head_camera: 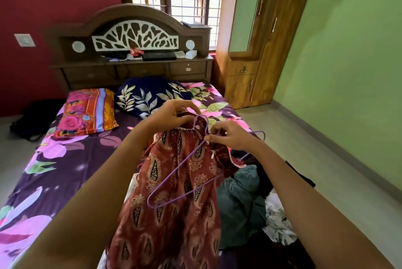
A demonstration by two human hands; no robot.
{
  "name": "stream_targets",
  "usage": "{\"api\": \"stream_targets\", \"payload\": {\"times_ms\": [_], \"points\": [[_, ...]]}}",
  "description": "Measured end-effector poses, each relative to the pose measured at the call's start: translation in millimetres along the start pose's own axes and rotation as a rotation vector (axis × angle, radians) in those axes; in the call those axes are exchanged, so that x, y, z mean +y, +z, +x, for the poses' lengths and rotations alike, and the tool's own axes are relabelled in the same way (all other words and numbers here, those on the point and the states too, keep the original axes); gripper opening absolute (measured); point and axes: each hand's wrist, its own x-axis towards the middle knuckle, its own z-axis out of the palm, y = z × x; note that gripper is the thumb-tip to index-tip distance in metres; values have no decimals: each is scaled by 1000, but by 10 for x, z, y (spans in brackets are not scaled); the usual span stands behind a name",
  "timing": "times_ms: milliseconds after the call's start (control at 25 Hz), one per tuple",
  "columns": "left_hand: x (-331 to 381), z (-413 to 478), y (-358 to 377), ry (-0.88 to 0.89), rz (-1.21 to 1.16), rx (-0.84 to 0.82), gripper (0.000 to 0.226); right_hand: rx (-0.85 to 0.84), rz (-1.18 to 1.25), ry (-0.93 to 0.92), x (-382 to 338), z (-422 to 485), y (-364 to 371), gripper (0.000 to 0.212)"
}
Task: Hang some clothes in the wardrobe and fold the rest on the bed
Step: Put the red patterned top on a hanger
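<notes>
A maroon paisley-print garment [174, 214] hangs in front of me above the bed [65, 170]. My left hand [171, 114] pinches its neckline at the top. My right hand [232, 136] grips a purple wire hanger [174, 177] near its hook, together with the garment's other shoulder. The hanger lies slanted across the front of the cloth. A second purple hanger [258, 134] pokes out behind my right hand. The wooden wardrobe [261, 51] stands at the far right, doors closed.
A teal garment [239, 203], a white floral one [278, 221] and dark clothes lie piled on the bed's right side. Two pillows [87, 112] rest by the headboard [134, 36]. A black bag [37, 116] sits on the floor at left. Grey floor runs along the green wall.
</notes>
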Motion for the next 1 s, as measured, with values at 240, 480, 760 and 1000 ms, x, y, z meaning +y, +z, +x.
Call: {"api": "stream_targets", "payload": {"times_ms": [240,480,760,1000], "points": [[-206,38,-3,-173,395,-45,26,-10,17,9,99,10,-146,19],[-557,-77,158,-536,551,-102,22,95,18,29,264,-84,-287,18],[-771,-193,196,-919,-319,260,24,214,-38,68,560,-310,-458,26],[-448,44,241,-536,111,526,17,217,-173,92,688,-425,-300,20]]}}
